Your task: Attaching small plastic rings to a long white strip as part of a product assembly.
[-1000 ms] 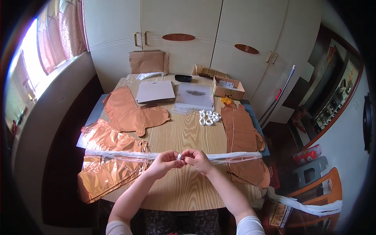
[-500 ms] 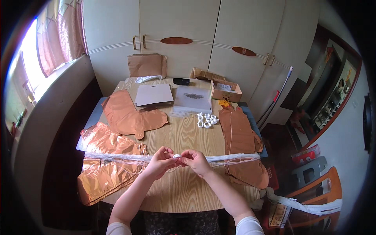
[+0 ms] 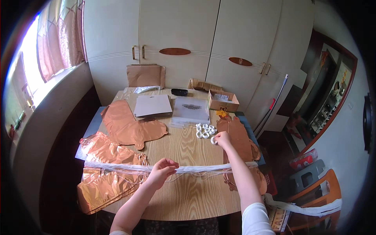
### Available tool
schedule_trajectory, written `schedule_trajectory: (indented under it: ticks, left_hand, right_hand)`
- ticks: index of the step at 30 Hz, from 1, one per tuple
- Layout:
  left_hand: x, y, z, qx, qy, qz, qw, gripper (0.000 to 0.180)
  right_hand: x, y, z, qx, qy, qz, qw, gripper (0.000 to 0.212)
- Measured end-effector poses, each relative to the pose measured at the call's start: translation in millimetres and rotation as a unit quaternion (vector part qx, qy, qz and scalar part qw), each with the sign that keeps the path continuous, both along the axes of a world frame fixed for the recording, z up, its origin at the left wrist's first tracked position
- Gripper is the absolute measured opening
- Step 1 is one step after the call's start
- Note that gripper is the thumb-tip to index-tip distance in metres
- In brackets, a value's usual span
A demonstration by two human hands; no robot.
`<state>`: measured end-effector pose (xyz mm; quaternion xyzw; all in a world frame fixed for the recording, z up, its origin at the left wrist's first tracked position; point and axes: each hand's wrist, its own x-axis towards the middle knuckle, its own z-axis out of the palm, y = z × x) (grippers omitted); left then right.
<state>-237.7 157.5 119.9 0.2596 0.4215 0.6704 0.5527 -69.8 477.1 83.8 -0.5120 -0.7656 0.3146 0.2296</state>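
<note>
My right hand [image 3: 222, 139] reaches forward over the table's right side, its fingertips closed on a small white ring-shaped roll [image 3: 213, 140]. Just beyond it lies a cluster of similar white rolls [image 3: 205, 131]. My left hand [image 3: 161, 172] stays near the middle with thumb and fingers curled into a pinch; whatever is between them is too small to make out. A long bundle of white strands [image 3: 199, 169] runs across the table, passing behind the left hand and under my right forearm.
Copper-coloured foil balloons lie flat in stacks at the left [image 3: 131, 125] and right [image 3: 235, 131]. Farther back are a grey-white sheet stack [image 3: 153, 105], a clear plastic packet [image 3: 190, 110], a black tray [image 3: 179, 92] and an open carton [image 3: 223, 101]. More white strands hang over a wooden chair [image 3: 331, 196].
My hands were together over the strands, pinching a small white piece. My right hand has moved forward and right to the white rolls; the left stays near its place. The view has tilted slightly upward.
</note>
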Motion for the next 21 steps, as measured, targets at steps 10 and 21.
schedule_trajectory:
  ticks: [10, 21]
  left_hand:
    - [-6.5, -2.5, -3.0, -0.010, 0.020, 0.017, 1.000, 0.010]
    - [-5.3, -0.4, -2.7, -0.014, 0.043, 0.009, 0.999, 0.008]
  right_hand:
    - [-27.4, -10.1, 6.5, 0.155, -0.047, -0.028, 0.986, 0.012]
    - [-13.4, -20.6, -28.4, 0.300, 0.051, 0.036, 0.952, 0.011]
